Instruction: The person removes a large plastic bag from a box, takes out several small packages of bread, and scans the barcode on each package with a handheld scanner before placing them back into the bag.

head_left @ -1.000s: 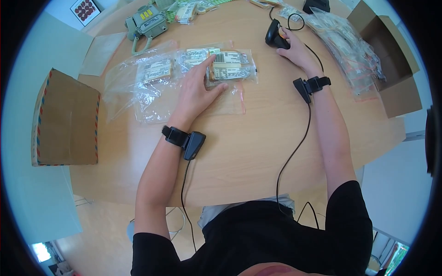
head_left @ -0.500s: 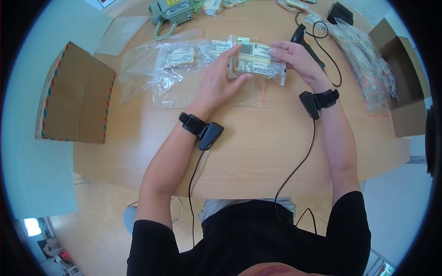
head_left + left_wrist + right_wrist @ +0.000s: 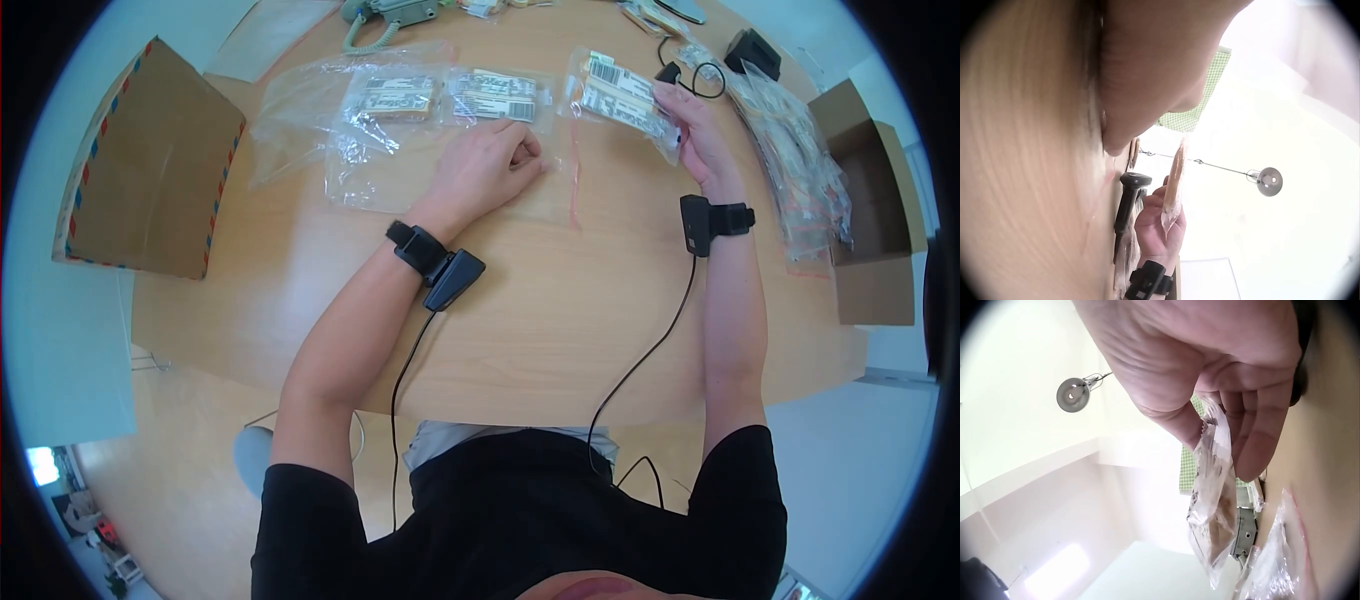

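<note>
My right hand (image 3: 702, 135) holds a clear, labelled packet (image 3: 620, 95) with flat tan contents, raised over the table. In the right wrist view its crimped end is between the thumb and fingers (image 3: 1254, 447). My left hand (image 3: 485, 170) is low over a large clear plastic bag (image 3: 365, 180) with a red-edged strip, its fingers bent and the thumb near the index finger; I cannot tell whether they pinch the plastic. Two similar packets, a left one (image 3: 398, 97) and a right one (image 3: 495, 100), lie just beyond the left hand.
A black handheld scanner (image 3: 1125, 206) lies beyond the right hand. An open cardboard box (image 3: 150, 170) stands at left, another (image 3: 880, 210) at right, with a pile of clear bags (image 3: 795, 170) beside it. At the back are a grey-green telephone (image 3: 395, 12) and a black block (image 3: 752, 52).
The right hand has let go of the scanner, taken the packet by its right end and moved it up and right. The left hand has come off the packet and down onto the bag.
</note>
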Motion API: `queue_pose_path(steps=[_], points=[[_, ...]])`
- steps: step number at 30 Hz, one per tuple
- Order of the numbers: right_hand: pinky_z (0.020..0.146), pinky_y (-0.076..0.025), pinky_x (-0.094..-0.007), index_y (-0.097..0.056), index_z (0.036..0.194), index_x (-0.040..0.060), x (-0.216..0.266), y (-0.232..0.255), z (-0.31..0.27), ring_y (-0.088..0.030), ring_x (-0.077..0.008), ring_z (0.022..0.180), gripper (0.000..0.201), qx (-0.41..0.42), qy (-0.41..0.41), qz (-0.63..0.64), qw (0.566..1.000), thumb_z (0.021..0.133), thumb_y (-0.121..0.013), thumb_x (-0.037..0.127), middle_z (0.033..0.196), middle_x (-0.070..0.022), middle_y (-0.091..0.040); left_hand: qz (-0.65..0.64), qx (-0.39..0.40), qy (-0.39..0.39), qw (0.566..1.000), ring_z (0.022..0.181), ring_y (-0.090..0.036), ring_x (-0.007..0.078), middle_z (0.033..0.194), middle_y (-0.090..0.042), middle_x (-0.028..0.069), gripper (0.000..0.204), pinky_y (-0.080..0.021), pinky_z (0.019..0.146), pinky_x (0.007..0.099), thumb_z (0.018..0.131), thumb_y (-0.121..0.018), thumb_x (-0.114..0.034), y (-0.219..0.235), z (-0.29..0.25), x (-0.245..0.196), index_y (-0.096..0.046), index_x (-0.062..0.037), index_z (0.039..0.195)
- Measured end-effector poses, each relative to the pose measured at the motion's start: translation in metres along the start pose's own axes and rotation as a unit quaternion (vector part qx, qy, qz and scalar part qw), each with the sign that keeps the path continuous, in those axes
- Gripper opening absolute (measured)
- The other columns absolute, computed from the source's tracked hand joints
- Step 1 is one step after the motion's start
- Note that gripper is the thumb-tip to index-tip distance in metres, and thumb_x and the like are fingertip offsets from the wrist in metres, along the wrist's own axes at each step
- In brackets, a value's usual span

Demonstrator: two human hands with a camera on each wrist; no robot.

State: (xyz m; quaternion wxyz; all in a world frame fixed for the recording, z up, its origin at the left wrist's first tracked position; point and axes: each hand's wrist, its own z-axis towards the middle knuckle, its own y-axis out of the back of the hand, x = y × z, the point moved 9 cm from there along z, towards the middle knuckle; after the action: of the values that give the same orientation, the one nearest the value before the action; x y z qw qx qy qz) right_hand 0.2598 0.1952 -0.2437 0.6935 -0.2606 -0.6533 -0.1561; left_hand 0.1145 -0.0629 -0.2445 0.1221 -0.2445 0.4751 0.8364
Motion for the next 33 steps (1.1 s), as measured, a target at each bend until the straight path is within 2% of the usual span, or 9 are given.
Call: queue_pose_path(steps=[3,7,10,13,18,22,25,28,33], points=[[0.096,-0.054,-0.0257,-0.069,0.125,0.0,-0.015,-0.003,0.001,-0.067,-0.0088,0.105,0.03,0.03,-0.05,-0.021,0.998,0.101,-0.071,0.018,0.116,-0.0024,-0.072,-0.035,-0.023,0.05,0.998,0.073,-0.069,0.0236,0.082,-0.072,0.0072,0.024,-0.055,0.069,0.0377,0.097,-0.076,-0.028,0.004,-0.001,0.008,-0.069,-0.0048,0.1],[0.086,-0.054,-0.0259,-0.07,0.118,-0.0002,-0.025,-0.007,-0.002,-0.066,-0.0085,0.096,0.028,0.055,-0.089,-0.047,0.993,0.098,-0.073,0.019,0.105,-0.002,-0.072,-0.152,-0.09,0.123,0.977,0.068,-0.065,0.02,0.081,-0.071,0.0069,0.021,-0.053,0.065,0.0357,0.1,-0.071,-0.025,0.014,-0.002,0.021,-0.068,-0.0041,0.101],[0.085,-0.054,-0.0252,-0.07,0.118,-0.0007,-0.025,-0.022,-0.006,-0.067,-0.0084,0.095,0.028,0.062,-0.096,-0.065,0.991,0.098,-0.073,0.018,0.104,-0.0022,-0.072,-0.19,-0.128,0.107,0.967,0.067,-0.064,0.0173,0.078,-0.069,0.0063,0.021,-0.051,0.063,0.0344,0.1,-0.07,-0.024,0.024,-0.003,0.016,-0.067,-0.004,0.101],[0.084,-0.054,-0.0245,-0.07,0.122,-0.0013,-0.025,-0.044,-0.009,-0.068,-0.0079,0.094,0.03,0.056,-0.082,-0.107,0.989,0.1,-0.074,0.019,0.106,-0.0021,-0.073,-0.154,-0.137,0.052,0.977,0.066,-0.063,0.0179,0.077,-0.068,0.0063,0.02,-0.051,0.062,0.0349,0.1,-0.071,-0.024,0.033,-0.005,0.002,-0.067,-0.0049,0.1],[0.087,-0.055,-0.0248,-0.07,0.129,0.0032,-0.033,-0.101,-0.026,-0.07,-0.008,0.097,0.033,0.088,-0.124,-0.143,0.978,0.102,-0.074,0.022,0.108,0.0,-0.074,-0.124,-0.192,-0.038,0.973,0.07,-0.065,0.024,0.082,-0.068,0.007,0.017,-0.052,0.065,0.0381,0.099,-0.072,-0.023,0.042,-0.007,-0.009,-0.068,-0.0072,0.098],[0.094,-0.055,-0.0269,-0.064,0.138,0.003,-0.053,-0.141,-0.019,-0.069,-0.0086,0.107,0.039,0.165,-0.155,-0.045,0.973,0.104,-0.071,0.021,0.119,-0.0013,-0.073,-0.094,-0.207,-0.064,0.972,0.079,-0.067,0.0289,0.086,-0.068,0.0079,0.015,-0.053,0.071,0.0407,0.098,-0.072,-0.022,0.048,-0.009,-0.014,-0.068,-0.0073,0.097],[0.096,-0.055,-0.0285,-0.064,0.137,0.0026,-0.044,-0.158,-0.007,-0.068,-0.0097,0.109,0.036,0.195,-0.114,-0.037,0.973,0.105,-0.068,0.018,0.12,-0.002,-0.072,-0.063,-0.225,-0.07,0.97,0.08,-0.067,0.0309,0.087,-0.067,0.0088,0.014,-0.053,0.073,0.0422,0.097,-0.072,-0.02,0.05,-0.01,-0.016,-0.066,-0.0066,0.095],[0.095,-0.056,-0.0298,-0.066,0.132,0.0027,-0.049,-0.171,0.006,-0.068,-0.0108,0.107,0.029,0.172,-0.086,-0.048,0.98,0.105,-0.065,0.014,0.118,-0.003,-0.072,-0.052,-0.242,-0.086,0.965,0.08,-0.065,0.0324,0.088,-0.065,0.0098,0.015,-0.052,0.072,0.043,0.095,-0.072,-0.019,0.051,-0.01,-0.018,-0.064,-0.0062,0.094],[0.091,-0.057,-0.0309,-0.067,0.125,0.0043,-0.07,-0.174,0.028,-0.068,-0.0124,0.102,0.023,0.125,-0.117,-0.041,0.984,0.105,-0.063,0.015,0.114,-0.0027,-0.071,-0.038,-0.284,-0.093,0.954,0.079,-0.064,0.0324,0.088,-0.063,0.0105,0.018,-0.051,0.073,0.0437,0.094,-0.072,-0.019,0.055,-0.012,-0.019,-0.061,-0.0057,0.091]])
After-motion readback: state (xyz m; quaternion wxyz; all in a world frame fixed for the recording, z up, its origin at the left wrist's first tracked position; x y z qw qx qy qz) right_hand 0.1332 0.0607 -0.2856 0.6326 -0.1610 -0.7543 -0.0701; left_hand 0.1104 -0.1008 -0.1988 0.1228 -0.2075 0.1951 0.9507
